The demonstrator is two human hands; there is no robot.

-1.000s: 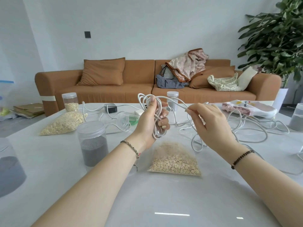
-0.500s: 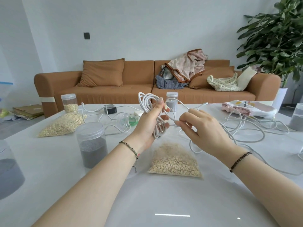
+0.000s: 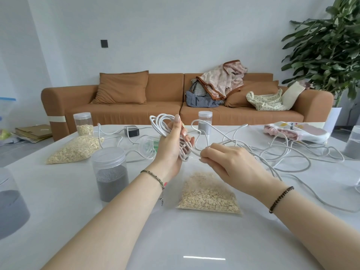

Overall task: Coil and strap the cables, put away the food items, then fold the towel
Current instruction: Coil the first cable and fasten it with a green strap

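My left hand (image 3: 173, 145) holds a bundle of white cable loops (image 3: 161, 123) upright above the table. My right hand (image 3: 224, 158) pinches the same white cable just below and to the right of the bundle. The loose rest of the cable (image 3: 282, 151) trails in tangles across the table to the right. A clear bag of oats (image 3: 208, 193) lies under my hands. A second bag of oats (image 3: 75, 149) lies at the left. A pink and white towel (image 3: 296, 131) lies crumpled at the far right.
A jar of grey grains (image 3: 110, 172) stands left of my left arm. An oat jar (image 3: 83, 123) and a small grey jar (image 3: 204, 121) stand further back. A black adapter (image 3: 132, 130) lies on the white table (image 3: 58, 191). Other jars (image 3: 352, 143) sit at both edges. A sofa stands behind.
My right hand has dropped from beside the bundle's top to its bottom, drawing the cable down into another loop. My left hand keeps the bundle in place.
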